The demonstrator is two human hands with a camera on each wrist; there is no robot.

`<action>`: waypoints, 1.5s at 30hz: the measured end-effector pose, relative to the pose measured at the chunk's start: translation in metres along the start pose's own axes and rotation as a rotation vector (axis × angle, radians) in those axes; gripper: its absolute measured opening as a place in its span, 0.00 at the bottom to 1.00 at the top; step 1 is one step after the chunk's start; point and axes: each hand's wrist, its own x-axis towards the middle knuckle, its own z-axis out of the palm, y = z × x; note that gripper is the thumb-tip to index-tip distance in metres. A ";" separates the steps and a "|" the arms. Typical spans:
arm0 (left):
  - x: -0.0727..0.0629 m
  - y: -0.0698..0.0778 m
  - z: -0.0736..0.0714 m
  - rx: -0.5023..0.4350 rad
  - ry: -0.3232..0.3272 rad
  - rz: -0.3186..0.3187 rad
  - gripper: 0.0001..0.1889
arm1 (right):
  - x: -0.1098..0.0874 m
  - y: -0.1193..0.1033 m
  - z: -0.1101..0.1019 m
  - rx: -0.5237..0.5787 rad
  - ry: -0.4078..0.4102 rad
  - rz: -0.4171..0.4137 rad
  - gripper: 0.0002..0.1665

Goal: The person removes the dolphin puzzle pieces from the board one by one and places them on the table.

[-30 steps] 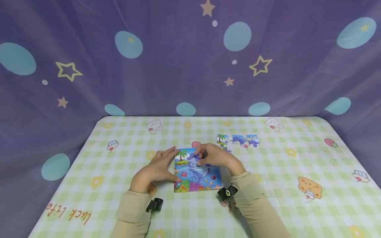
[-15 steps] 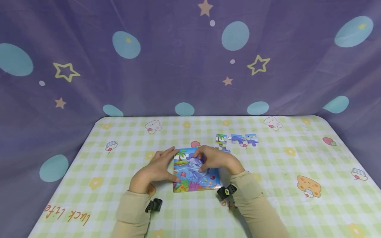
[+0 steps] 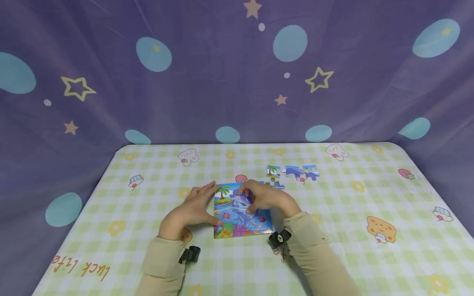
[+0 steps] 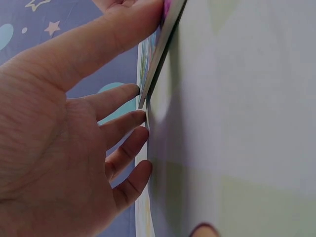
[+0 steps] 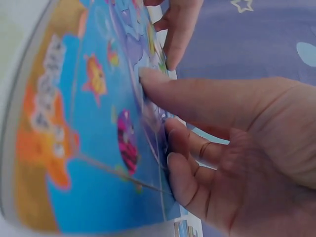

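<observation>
A square jigsaw puzzle (image 3: 240, 230) with a dolphin and sea picture lies flat on the table. My left hand (image 3: 192, 211) rests at its left side, thumb on the lower left edge and the other fingers fairly straight toward the top left corner. From the right, my right hand (image 3: 268, 197) reaches over the picture. In the right wrist view its thumb and curled fingers bear on a purplish puzzle piece (image 5: 154, 121) in the dolphin area. Much of that piece's outline is hidden under the hand.
Several loose puzzle pieces (image 3: 292, 172) lie beyond the board to the upper right, with palm tree and dolphin prints. A checked cloth (image 3: 333, 255) covers the table. A purple patterned curtain (image 3: 207, 82) stands behind its far edge.
The right thumb has shifted slightly down across the picture, away from the index finger. The left hand keeps its place on the board's edge. The whole view has drifted slightly.
</observation>
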 end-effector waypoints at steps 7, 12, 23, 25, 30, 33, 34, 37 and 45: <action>-0.001 0.000 -0.001 -0.001 -0.005 -0.003 0.58 | 0.004 0.001 -0.002 0.042 -0.039 0.003 0.25; 0.001 0.000 -0.001 -0.003 -0.004 0.003 0.59 | 0.004 0.001 -0.003 0.027 -0.040 0.008 0.25; -0.001 0.001 0.000 -0.014 -0.001 -0.001 0.58 | 0.004 0.006 -0.002 0.019 -0.042 -0.026 0.26; -0.001 0.001 0.000 -0.014 0.000 0.001 0.58 | 0.003 0.008 -0.001 0.023 -0.034 -0.033 0.25; -0.001 0.001 0.000 -0.015 -0.001 0.006 0.58 | 0.001 0.009 -0.001 0.013 -0.022 -0.047 0.26; -0.001 0.001 0.000 -0.017 -0.005 0.003 0.58 | -0.001 0.008 0.000 -0.009 -0.020 -0.061 0.26; -0.001 0.001 0.000 -0.018 -0.006 0.003 0.58 | -0.001 0.008 0.000 -0.015 -0.018 -0.062 0.27; -0.001 0.000 0.000 -0.019 -0.002 0.003 0.57 | -0.004 0.007 0.001 -0.027 -0.007 -0.069 0.26; 0.000 0.001 0.000 -0.012 0.000 -0.003 0.57 | -0.006 0.009 0.001 0.060 0.028 -0.072 0.19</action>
